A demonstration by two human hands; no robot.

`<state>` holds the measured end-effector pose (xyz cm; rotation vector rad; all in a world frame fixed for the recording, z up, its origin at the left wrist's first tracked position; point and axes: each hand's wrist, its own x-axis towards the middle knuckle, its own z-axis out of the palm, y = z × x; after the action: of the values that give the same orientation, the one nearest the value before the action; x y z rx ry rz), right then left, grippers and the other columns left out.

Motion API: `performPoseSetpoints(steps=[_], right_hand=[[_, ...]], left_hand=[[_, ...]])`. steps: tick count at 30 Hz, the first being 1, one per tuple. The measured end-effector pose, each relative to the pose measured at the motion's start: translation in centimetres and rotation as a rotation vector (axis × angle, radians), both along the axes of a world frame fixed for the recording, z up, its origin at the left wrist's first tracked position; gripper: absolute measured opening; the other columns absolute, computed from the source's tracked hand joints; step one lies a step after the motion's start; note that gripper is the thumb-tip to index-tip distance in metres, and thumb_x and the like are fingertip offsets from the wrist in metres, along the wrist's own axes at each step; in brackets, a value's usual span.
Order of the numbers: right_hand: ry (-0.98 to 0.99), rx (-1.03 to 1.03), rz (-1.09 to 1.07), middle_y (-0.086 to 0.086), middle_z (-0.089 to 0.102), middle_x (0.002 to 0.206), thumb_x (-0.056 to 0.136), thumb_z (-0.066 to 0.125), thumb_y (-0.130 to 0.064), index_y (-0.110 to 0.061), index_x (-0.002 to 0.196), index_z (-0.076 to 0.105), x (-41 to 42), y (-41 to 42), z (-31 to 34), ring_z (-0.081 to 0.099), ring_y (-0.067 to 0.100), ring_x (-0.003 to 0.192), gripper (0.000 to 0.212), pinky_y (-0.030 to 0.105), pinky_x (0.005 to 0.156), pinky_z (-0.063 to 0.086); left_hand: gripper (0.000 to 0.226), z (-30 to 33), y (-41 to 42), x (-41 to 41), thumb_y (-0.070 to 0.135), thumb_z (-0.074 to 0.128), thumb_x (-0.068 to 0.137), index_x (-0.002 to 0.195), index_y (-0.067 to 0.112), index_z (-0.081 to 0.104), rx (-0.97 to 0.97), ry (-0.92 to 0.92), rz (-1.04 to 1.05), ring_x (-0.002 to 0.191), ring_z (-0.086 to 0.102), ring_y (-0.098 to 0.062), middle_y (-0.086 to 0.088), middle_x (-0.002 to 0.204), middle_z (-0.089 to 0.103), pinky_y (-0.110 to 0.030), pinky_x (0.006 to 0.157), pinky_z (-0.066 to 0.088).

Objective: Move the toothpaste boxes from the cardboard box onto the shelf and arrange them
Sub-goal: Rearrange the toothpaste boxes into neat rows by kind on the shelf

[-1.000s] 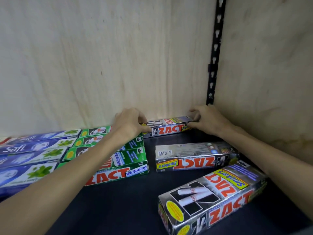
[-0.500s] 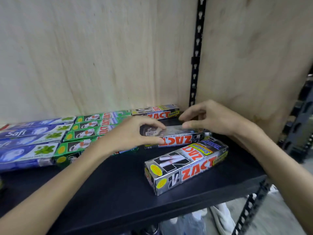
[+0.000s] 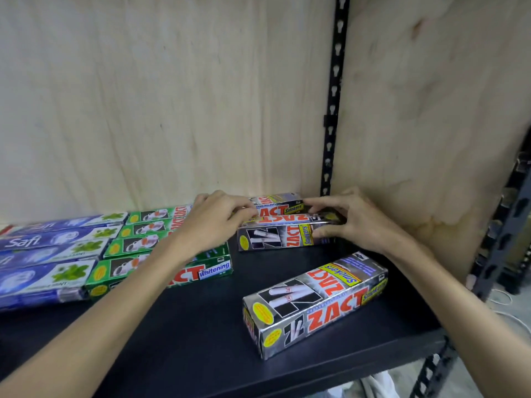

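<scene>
On the black shelf (image 3: 201, 334), my left hand (image 3: 214, 222) grips the left end of a silver Zact Smokers toothpaste box (image 3: 284, 234) and my right hand (image 3: 349, 218) grips its right end. This box lies just in front of another silver Zact box (image 3: 277, 203) that rests against the back wall. A third, larger silver Zact box (image 3: 313, 303) lies at an angle near the shelf's front right. Green Zact Whitening boxes (image 3: 149, 242) and blue Saft boxes (image 3: 48, 254) lie in rows on the left. The cardboard box is out of view.
A plywood back wall (image 3: 172, 96) and side panel (image 3: 431, 110) enclose the shelf. A black slotted upright (image 3: 333, 96) runs down the back corner. The front shelf edge (image 3: 316, 380) lies below, with a grey rack post (image 3: 505, 225) and floor at right.
Both hands left the box at the back wall, took hold of the middle silver box and carried it back up against that rear box. The camera view shifted.
</scene>
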<state>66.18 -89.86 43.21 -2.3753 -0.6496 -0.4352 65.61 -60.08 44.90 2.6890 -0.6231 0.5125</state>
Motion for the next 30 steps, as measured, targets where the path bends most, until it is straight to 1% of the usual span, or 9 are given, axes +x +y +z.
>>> performPoseSetpoints(steps=[3, 6, 12, 16, 20, 22, 24, 27, 30], right_hand=[[-0.018, 0.094, 0.018, -0.023, 0.073, 0.11, 0.077, 0.087, -0.034, -0.045, 0.134, 0.062, 1.5, -0.1, -1.1, 0.057, 0.014, 0.121, 0.063, 0.045, 0.11, 0.043], [-0.055, 0.069, -0.026, -0.028, 0.072, 0.107, 0.079, 0.084, -0.037, -0.045, 0.133, 0.062, 1.8, 0.2, -1.5, 0.053, 0.017, 0.121, 0.059, 0.045, 0.11, 0.04], [-0.153, 0.04, -0.093, -0.017, 0.069, 0.116, 0.088, 0.074, -0.043, -0.05, 0.131, 0.062, 1.1, 0.5, -1.9, 0.045, 0.014, 0.115, 0.044, 0.034, 0.106, 0.038], [-0.045, 0.05, -0.178, 0.0, 0.045, 0.121, 0.078, 0.079, -0.052, -0.056, 0.131, 0.059, 0.7, 0.1, -2.1, 0.039, 0.015, 0.12, 0.057, 0.031, 0.108, 0.035], [-0.048, -0.034, -0.178, 0.007, 0.065, 0.121, 0.069, 0.077, -0.063, -0.048, 0.141, 0.054, 0.9, 0.2, -2.4, 0.054, 0.022, 0.121, 0.077, 0.032, 0.102, 0.044], [-0.022, 0.021, -0.179, 0.007, 0.072, 0.122, 0.075, 0.085, -0.044, -0.03, 0.149, 0.05, 1.0, 0.1, -2.4, 0.064, 0.017, 0.118, 0.083, 0.027, 0.098, 0.047], [-0.005, 0.052, -0.176, 0.002, 0.075, 0.118, 0.077, 0.086, -0.036, -0.021, 0.153, 0.043, 1.0, 0.5, -2.2, 0.067, 0.014, 0.112, 0.088, 0.026, 0.096, 0.048], [-0.012, 0.046, -0.166, -0.006, 0.079, 0.101, 0.079, 0.084, -0.037, -0.019, 0.152, 0.044, 1.1, 1.1, -2.2, 0.069, 0.012, 0.099, 0.086, 0.03, 0.089, 0.051], [-0.024, 0.042, -0.17, -0.01, 0.078, 0.091, 0.079, 0.084, -0.038, -0.021, 0.149, 0.049, 1.3, 1.2, -2.3, 0.068, 0.007, 0.088, 0.08, 0.026, 0.082, 0.052]], left_hand=[[0.03, -0.1, 0.6, -0.7, 0.051, 0.067, 0.091, 0.12, 0.043, 0.07, -0.136, 0.129, -0.107, 0.113, 0.059, 0.003, 0.024, 0.121, 0.068, -0.028, 0.102, 0.047], [0.034, -0.6, 0.9, -1.2, 0.045, 0.074, 0.088, 0.121, 0.046, 0.069, -0.171, 0.153, -0.132, 0.12, 0.055, 0.006, 0.025, 0.129, 0.065, -0.015, 0.095, 0.041], [0.02, -0.3, 0.8, -0.8, 0.037, 0.061, 0.1, 0.118, 0.042, 0.07, -0.231, 0.21, -0.076, 0.11, 0.062, -0.002, 0.015, 0.118, 0.071, -0.024, 0.094, 0.048], [0.026, -0.7, 0.8, -0.7, 0.038, 0.053, 0.104, 0.124, 0.034, 0.069, -0.135, 0.15, 0.041, 0.115, 0.061, -0.011, 0.012, 0.122, 0.071, -0.036, 0.106, 0.041], [0.016, -0.4, 0.7, -0.7, 0.041, 0.063, 0.098, 0.111, 0.038, 0.072, -0.123, -0.013, 0.127, 0.111, 0.058, -0.007, 0.023, 0.1, 0.071, -0.039, 0.107, 0.031], [0.025, -0.2, 0.7, -0.9, 0.053, 0.068, 0.09, 0.109, 0.038, 0.072, -0.158, -0.002, 0.124, 0.106, 0.061, -0.004, 0.024, 0.099, 0.071, -0.046, 0.109, 0.038], [0.049, 0.1, 0.5, -1.3, 0.07, 0.072, 0.075, 0.112, 0.038, 0.07, -0.162, 0.062, 0.152, 0.105, 0.06, -0.006, 0.021, 0.104, 0.069, -0.046, 0.105, 0.044], [0.073, 0.7, 0.3, -1.6, 0.074, 0.083, 0.056, 0.116, 0.037, 0.064, -0.172, 0.161, 0.229, 0.105, 0.056, -0.012, 0.013, 0.111, 0.062, -0.042, 0.096, 0.048], [0.083, 1.1, 0.3, -1.7, 0.07, 0.089, 0.052, 0.122, 0.037, 0.057, -0.147, 0.265, 0.252, 0.11, 0.056, -0.017, 0.01, 0.113, 0.061, -0.044, 0.097, 0.049]])
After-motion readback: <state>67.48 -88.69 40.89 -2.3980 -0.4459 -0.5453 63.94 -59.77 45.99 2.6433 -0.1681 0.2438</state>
